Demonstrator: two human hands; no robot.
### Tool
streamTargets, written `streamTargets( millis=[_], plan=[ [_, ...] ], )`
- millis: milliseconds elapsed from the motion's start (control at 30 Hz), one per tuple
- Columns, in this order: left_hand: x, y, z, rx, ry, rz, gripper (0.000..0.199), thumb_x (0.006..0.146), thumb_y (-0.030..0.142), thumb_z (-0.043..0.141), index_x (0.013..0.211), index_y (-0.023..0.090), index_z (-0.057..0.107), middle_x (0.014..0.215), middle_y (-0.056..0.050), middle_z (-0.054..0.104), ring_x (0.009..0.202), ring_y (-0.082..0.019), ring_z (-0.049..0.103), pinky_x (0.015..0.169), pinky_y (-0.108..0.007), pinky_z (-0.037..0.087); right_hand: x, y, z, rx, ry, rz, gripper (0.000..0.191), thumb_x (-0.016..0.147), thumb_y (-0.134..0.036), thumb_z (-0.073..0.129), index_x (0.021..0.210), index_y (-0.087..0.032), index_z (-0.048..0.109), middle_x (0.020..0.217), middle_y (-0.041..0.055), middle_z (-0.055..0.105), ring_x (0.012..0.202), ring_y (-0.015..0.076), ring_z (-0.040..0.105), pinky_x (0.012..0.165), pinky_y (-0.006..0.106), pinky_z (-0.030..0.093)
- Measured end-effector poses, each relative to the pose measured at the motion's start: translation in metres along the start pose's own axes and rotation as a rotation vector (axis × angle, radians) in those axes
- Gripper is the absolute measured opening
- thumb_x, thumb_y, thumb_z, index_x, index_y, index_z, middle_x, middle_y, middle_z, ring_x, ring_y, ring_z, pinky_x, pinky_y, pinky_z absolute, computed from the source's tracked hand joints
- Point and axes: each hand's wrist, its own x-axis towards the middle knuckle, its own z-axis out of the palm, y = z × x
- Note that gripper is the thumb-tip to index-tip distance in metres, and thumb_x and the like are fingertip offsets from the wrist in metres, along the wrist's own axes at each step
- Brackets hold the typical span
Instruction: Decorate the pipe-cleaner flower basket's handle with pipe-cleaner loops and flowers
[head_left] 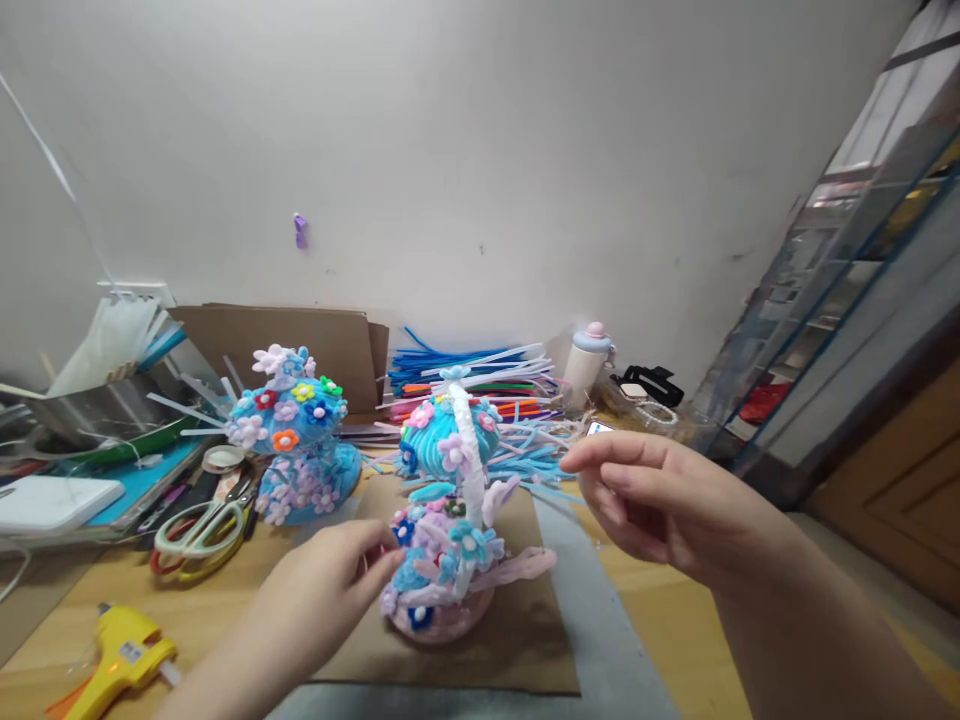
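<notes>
A pipe-cleaner flower ornament (469,540) stands upright in front of me on a round pink base. It has a turquoise domed top, a white fuzzy strip down its front and a pale pink loop sticking out to the right. My left hand (352,565) is at its left side, thumb and fingers closed on the blue and pink flowers; the exact grip is partly hidden. My right hand (645,495) is raised right of the ornament, apart from it. Its fingers are curled, thumb close to the index finger, with nothing visible in them.
A second flower ornament (289,440) stands back left. Scissors (199,535) and a yellow glue gun (124,665) lie left. Bundles of pipe cleaners (465,370) and a bottle (587,365) are behind. A cardboard sheet (525,640) lies under the ornament.
</notes>
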Motion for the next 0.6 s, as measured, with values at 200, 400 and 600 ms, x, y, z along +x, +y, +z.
streamTargets(
  millis=[200,400,600],
  plan=[
    [-0.051,0.058,0.028,-0.733,-0.145,0.311,0.033,0.082,0.037,0.062,0.114,0.028,0.066,0.104,-0.007,0.070,0.094,-0.022,0.064,0.083,-0.032,0.048,-0.016,-0.004,0.027,0.086,-0.175,-0.033,0.028,0.083,-0.027,0.066,0.112,-0.026,0.069,0.090,0.0052,0.069,0.060,0.0115,0.067,0.038,0.013,0.046],
    [-0.038,0.099,0.075,-0.909,-0.176,0.480,0.085,0.072,0.044,0.072,0.144,0.019,0.036,0.144,-0.017,0.041,0.133,-0.034,0.037,0.109,-0.050,0.029,-0.015,-0.023,0.051,0.064,-0.265,-0.005,0.041,0.082,-0.028,0.063,0.122,-0.023,0.064,0.094,0.0081,0.073,0.078,0.0175,0.070,0.062,0.025,0.058],
    [-0.044,0.108,0.072,-0.876,-0.508,0.444,0.043,0.086,0.052,0.050,0.095,0.016,0.071,0.084,-0.007,0.066,0.082,-0.018,0.059,0.079,-0.030,0.044,-0.006,-0.030,0.051,0.043,-0.135,-0.113,0.036,0.079,-0.023,0.060,0.114,-0.022,0.068,0.126,0.0076,0.061,0.095,0.0209,0.066,0.066,0.028,0.059]
  ],
)
